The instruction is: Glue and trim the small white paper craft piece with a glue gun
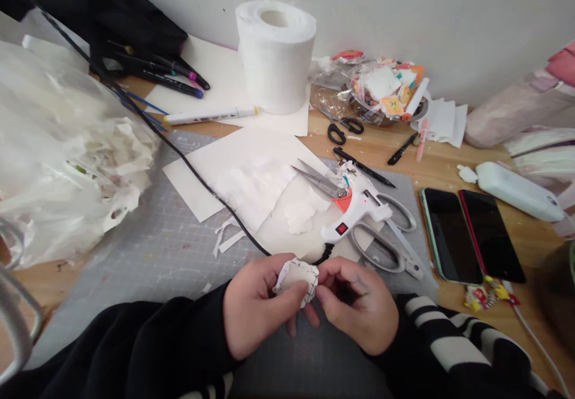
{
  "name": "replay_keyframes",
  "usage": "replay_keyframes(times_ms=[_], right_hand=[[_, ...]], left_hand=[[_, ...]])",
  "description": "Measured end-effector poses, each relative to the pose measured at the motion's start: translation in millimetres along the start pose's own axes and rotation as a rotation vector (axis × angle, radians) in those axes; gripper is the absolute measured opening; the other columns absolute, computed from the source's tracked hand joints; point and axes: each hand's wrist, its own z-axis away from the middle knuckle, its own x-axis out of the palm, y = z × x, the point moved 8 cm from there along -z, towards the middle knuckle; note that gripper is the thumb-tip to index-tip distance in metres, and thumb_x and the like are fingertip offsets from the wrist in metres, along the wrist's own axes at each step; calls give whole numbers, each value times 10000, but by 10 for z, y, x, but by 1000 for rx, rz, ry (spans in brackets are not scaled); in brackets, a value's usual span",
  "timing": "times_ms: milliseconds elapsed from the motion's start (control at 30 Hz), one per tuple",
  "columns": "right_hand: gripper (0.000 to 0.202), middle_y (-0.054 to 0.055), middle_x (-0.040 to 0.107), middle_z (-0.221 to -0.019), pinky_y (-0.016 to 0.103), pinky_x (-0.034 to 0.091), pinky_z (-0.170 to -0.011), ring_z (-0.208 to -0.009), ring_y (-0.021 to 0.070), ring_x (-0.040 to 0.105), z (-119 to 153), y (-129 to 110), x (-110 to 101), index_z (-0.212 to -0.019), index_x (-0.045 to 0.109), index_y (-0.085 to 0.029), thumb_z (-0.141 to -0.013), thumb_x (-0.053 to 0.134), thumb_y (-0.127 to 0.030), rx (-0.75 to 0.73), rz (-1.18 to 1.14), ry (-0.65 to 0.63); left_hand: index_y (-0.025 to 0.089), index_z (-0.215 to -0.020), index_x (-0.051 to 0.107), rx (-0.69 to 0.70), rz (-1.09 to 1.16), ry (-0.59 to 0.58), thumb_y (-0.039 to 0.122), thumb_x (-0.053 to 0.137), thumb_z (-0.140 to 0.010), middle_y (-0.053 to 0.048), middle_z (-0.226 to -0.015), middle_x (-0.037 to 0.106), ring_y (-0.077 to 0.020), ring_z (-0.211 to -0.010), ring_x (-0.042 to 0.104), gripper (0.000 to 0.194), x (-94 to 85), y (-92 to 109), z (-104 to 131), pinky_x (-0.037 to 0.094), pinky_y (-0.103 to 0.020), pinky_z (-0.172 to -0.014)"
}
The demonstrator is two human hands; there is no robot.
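My left hand (265,309) is closed around a small white padded paper piece (294,280), thumb laid across its face. The piece is roughly round, with dark line marks along its crinkled rim. At its right edge, my right hand (359,303) pinches the rim between thumb and forefinger. Just beyond the hands lies a white hot glue gun (359,210) with a red switch, its black cord running off to the left. Large grey-handled scissors (386,249) rest partly under it. White tissue (256,186) and a cut scalloped paper shape (299,213) lie on white card.
A grey cutting mat (148,279) covers the desk. Behind stand a paper roll (276,57) and a bowl of scraps (390,90). At left is a plastic bag of paper scraps (67,159). Two phones (449,234) lie at right. Small black scissors (344,129) lie near the wall.
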Motion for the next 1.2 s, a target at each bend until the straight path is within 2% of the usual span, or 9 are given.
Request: replay_keyframes(times_ms=[333,567,833,1200], right_hand=[[71,-25,571,-510,175,366,-415,-435,58,452,-15,32,49,-699,521,-163,-738,516,-222,86,-148,-48],[93,-23,535,-490,189,358,-417,-437,67,443,-30,66,84,-684,517,-154,-687,523,-247,175,-267,-43],[159,-17,488,-494,219,327,-431,-436,73,401,-33,137,79,-651,510,-149,-623,507,-305,289,-197,-24],[69,-34,498,-440,199,314,-407,-394,67,427,-23,164,103,-585,467,-173,-586,486,-239,322,-229,14]], left_hand=[[152,-660,505,4,12,-3,306,517,-700,-9,-519,613,-85,-377,483,160,5,15,7,393,-200,-401],[149,-657,511,20,-21,16,304,519,-693,-12,-499,598,-85,-376,473,159,-7,25,-9,394,-203,-406],[155,-653,509,63,-90,44,271,511,-706,-4,-488,594,-90,-387,487,128,-29,18,6,405,-203,-419],[149,-636,545,26,-128,29,244,530,-710,-4,-521,618,-113,-463,545,121,-1,15,36,426,-217,-486]])
